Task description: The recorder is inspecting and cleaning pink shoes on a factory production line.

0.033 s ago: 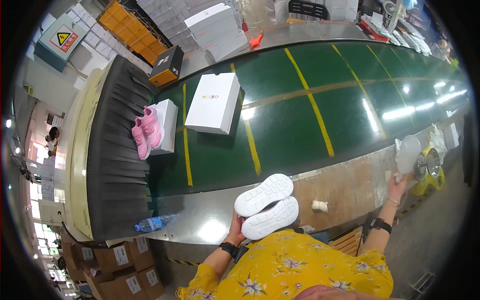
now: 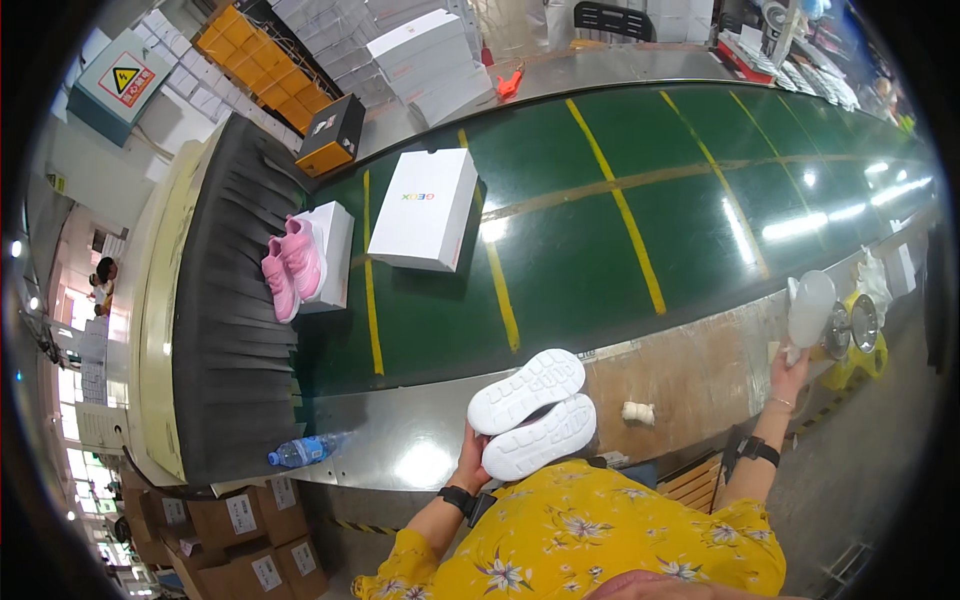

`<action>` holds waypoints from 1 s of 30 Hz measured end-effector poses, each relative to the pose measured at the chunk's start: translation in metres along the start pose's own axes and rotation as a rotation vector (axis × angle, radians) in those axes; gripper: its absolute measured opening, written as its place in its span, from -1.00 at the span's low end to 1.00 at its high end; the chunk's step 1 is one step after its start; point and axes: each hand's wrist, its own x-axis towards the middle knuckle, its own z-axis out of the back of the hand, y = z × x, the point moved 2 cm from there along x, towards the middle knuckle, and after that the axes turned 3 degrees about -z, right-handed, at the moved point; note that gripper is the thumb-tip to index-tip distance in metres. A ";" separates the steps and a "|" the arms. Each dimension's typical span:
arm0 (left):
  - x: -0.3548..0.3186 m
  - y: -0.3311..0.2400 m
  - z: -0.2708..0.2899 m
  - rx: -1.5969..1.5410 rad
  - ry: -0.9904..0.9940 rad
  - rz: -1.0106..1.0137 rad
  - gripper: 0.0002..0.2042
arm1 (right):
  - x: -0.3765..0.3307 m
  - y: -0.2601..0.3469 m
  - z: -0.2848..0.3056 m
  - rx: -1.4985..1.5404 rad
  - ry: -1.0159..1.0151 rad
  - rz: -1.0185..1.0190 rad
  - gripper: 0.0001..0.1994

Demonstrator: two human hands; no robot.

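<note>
Holding a pair of white shoes (image 2: pixel 532 412) soles-up, the left hand (image 2: pixel 470 462) has its grip closed around the heel end, at the near edge of the metal worktop (image 2: pixel 400 440). Shoes lie side by side, touching, toes pointing right and far.

Right hand (image 2: pixel 787 373) is stretched out to the right, its grip closed on the lower end of a white, rounded plastic piece (image 2: pixel 810 308), possibly a bottle or dispenser; kind not certain. Item held upright, just beside some shiny round metal parts (image 2: pixel 850 325) on a yellow stand.

Small pale lump (image 2: pixel 637 411) rests on the brownish patch of worktop between the two hands. Clear water bottle (image 2: pixel 308 450) lies on its side, near left.

Beyond: green conveyor belt (image 2: pixel 600 230) with yellow lines. On it, closed white shoebox (image 2: pixel 425 208); left of that, pink shoes (image 2: pixel 290 265) resting beside and partly on a smaller white box (image 2: pixel 335 250).

Judgement: step in hand looks like handling a finished pair while fetching the white item at right. Next move calls for bringing that item over to the upturned soles, left hand keeping the pair steady.
</note>
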 end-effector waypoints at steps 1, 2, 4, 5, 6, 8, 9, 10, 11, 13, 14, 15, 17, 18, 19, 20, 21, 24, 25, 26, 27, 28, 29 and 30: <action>-0.003 0.000 0.004 -0.028 0.016 0.004 -0.24 | -0.008 -0.007 -0.006 0.007 0.001 0.010 -0.66; -0.003 0.000 0.005 -0.021 0.033 0.005 -0.24 | -0.015 -0.012 -0.009 0.154 -0.060 -0.081 -0.66; 0.001 0.001 0.010 -0.042 0.045 -0.012 -0.25 | -0.025 -0.016 -0.018 0.309 -0.111 -0.153 -0.66; 0.005 0.003 0.015 -0.042 0.057 -0.034 -0.25 | -0.031 -0.015 -0.023 0.393 -0.040 -0.214 -0.66; 0.003 0.003 0.011 -0.063 0.058 -0.014 -0.25 | -0.038 -0.015 -0.033 0.477 0.034 -0.275 -0.66; 0.008 0.005 0.017 -0.037 0.037 -0.012 -0.23 | -0.044 -0.013 -0.049 0.533 0.028 -0.259 -0.64; 0.008 0.006 0.017 -0.026 0.056 -0.007 -0.23 | -0.046 -0.014 -0.051 0.509 -0.006 -0.256 -0.64; 0.007 0.005 0.018 -0.013 0.048 -0.014 -0.22 | -0.048 -0.015 -0.052 0.485 -0.040 -0.254 -0.63; 0.007 0.004 0.016 -0.003 0.041 -0.026 -0.22 | -0.051 -0.017 -0.058 0.498 -0.051 -0.266 -0.62; 0.007 0.003 0.008 -0.002 0.060 -0.037 -0.21 | -0.062 -0.017 -0.086 0.559 -0.006 -0.311 -0.61; 0.004 0.002 0.010 0.002 0.058 -0.028 -0.20 | -0.071 -0.014 -0.090 0.605 0.014 -0.358 -0.60; 0.005 0.003 0.013 0.010 0.066 -0.023 -0.20 | -0.072 -0.014 -0.090 0.614 0.018 -0.352 -0.60; 0.004 0.005 0.012 0.009 0.087 -0.038 -0.21 | -0.073 -0.017 -0.094 0.716 0.078 -0.484 -0.59; 0.004 0.005 0.011 0.002 0.100 -0.049 -0.21 | -0.071 -0.016 -0.096 0.723 0.083 -0.481 -0.59; 0.008 0.005 0.018 -0.023 0.117 -0.011 -0.22 | -0.070 -0.016 -0.097 0.698 0.068 -0.455 -0.59; 0.006 0.005 0.016 -0.020 0.117 -0.014 -0.22 | -0.070 -0.017 -0.099 0.671 0.049 -0.434 -0.58; 0.003 0.006 0.014 -0.011 0.114 -0.029 -0.22 | -0.074 -0.017 -0.098 0.675 0.046 -0.434 -0.58; 0.002 0.011 0.017 0.017 0.106 -0.040 -0.22 | -0.081 -0.017 -0.088 0.617 0.044 -0.380 -0.59; 0.001 0.011 0.022 0.031 0.104 -0.036 -0.22 | -0.076 -0.021 -0.083 0.568 0.010 -0.321 -0.61; 0.003 0.012 0.029 0.038 0.086 -0.012 -0.22 | -0.071 -0.021 -0.079 0.511 -0.029 -0.268 -0.63; 0.006 0.013 0.034 0.021 0.080 -0.031 -0.22 | -0.081 -0.019 -0.094 0.355 -0.020 -0.206 -0.66; 0.006 0.016 0.038 0.005 0.071 -0.041 -0.22 | -0.092 -0.016 -0.114 0.193 -0.018 -0.146 -0.68; 0.008 0.015 0.033 0.007 0.069 -0.023 -0.23 | -0.086 -0.007 -0.114 -0.076 -0.020 -0.019 -0.68; 0.007 0.013 0.026 0.028 0.050 0.027 -0.23 | -0.080 -0.001 -0.112 -0.346 -0.020 0.093 -0.67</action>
